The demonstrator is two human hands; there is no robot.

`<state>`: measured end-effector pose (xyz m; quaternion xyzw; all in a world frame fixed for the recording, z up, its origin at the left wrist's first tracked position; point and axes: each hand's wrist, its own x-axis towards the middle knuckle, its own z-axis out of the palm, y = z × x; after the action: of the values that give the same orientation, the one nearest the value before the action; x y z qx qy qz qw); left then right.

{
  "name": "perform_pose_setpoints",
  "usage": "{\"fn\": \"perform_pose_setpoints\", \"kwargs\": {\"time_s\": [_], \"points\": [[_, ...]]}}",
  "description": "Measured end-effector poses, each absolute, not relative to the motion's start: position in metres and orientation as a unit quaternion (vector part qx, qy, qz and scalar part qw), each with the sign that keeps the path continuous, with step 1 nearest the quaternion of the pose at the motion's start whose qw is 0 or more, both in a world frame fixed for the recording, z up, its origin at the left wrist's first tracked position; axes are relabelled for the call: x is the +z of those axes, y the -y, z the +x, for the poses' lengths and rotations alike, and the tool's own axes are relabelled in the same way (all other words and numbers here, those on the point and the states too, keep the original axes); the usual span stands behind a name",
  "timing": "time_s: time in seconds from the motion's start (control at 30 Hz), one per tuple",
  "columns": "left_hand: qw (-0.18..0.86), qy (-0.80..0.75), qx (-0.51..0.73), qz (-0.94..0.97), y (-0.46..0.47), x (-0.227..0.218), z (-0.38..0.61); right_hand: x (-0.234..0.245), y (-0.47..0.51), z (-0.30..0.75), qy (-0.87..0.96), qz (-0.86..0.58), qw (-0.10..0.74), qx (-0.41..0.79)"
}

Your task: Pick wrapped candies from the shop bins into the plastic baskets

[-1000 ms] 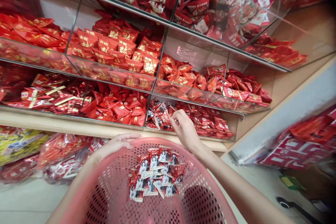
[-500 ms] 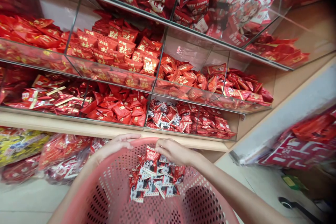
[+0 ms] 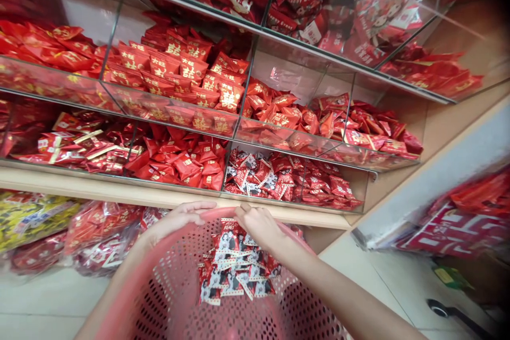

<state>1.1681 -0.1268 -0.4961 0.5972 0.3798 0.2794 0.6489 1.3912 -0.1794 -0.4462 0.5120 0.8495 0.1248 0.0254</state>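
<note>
A pink perforated plastic basket [image 3: 167, 271] is tilted in front of me, its far rim up against the shelf's wooden front edge. My left hand [image 3: 181, 219] is closed on the left part of that rim, the thumb on the inner side. Further right along the rim, my right hand [image 3: 258, 226] is closed with curled fingers; its fingertips are partly hidden. Small red, black and white candy packets [image 3: 229, 271] lie heaped against the basket's inner wall, just below my right hand. Similar packets [image 3: 255, 172] fill a clear compartment beyond the rim.
Clear-fronted shelf compartments [image 3: 179, 106] of red wrapped sweets rise ahead. Large plastic bags [image 3: 99, 228] of packets lie under the shelf at left. More red bags [image 3: 470, 218] sit at right. A black-handled object [image 3: 450, 313] lies on the tiled floor [image 3: 382, 271].
The view has shifted slightly. Packets beside my right hand sit differently, with more black-and-white fronts showing near the rim. Both hands stay at the basket's rim.
</note>
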Motion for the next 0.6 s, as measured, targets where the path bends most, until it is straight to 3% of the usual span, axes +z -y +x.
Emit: {"fn": "perform_pose_setpoints", "kwargs": {"time_s": [0.2,0.4,0.6], "points": [[0.644,-0.379,0.281,0.603,0.129,-0.49,1.169,-0.452,0.205,1.382,-0.903,0.405,-0.091,0.108],[0.647,-0.396,0.259,0.598,0.127,-0.49,1.169,-0.481,0.213,1.378,-0.923,0.357,-0.062,0.128],[0.647,-0.395,0.272,0.593,0.129,-0.487,1.17,-0.475,0.21,1.393,-0.93,0.347,-0.048,0.108]]}}
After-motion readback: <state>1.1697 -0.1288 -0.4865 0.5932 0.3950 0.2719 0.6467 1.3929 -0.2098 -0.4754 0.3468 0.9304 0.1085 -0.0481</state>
